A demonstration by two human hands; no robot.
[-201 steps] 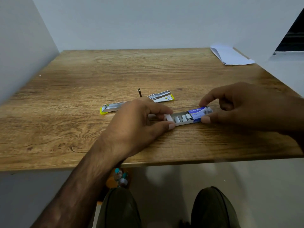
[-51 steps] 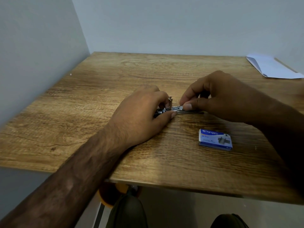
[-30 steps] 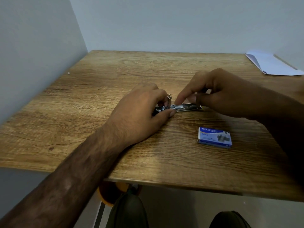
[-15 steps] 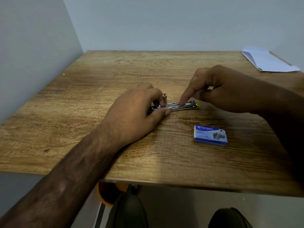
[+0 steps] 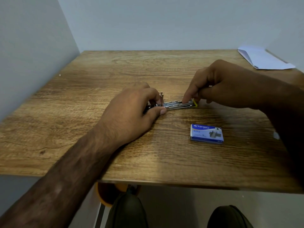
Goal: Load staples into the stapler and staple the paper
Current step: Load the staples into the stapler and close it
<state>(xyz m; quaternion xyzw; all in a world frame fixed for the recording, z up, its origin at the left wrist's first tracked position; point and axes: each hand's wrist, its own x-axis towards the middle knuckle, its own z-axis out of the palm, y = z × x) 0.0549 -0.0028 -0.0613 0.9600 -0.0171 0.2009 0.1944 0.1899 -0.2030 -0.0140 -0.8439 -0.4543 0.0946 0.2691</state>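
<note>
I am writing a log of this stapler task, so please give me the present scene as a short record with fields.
stapler: lies open on the table, metal channel facing up, yellow tip at its right end
left hand: grips the stapler's left end
right hand: index finger presses down on the channel near the yellow tip
staple box: blue, closed, flat on the table, nearer than the stapler, untouched
paper: white, at the far right corner, untouched
table: wooden
stapling: not yet begun

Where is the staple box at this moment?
In the head view, the closed blue staple box lies flat on the table, right of centre, nearer the person than the stapler.
</note>
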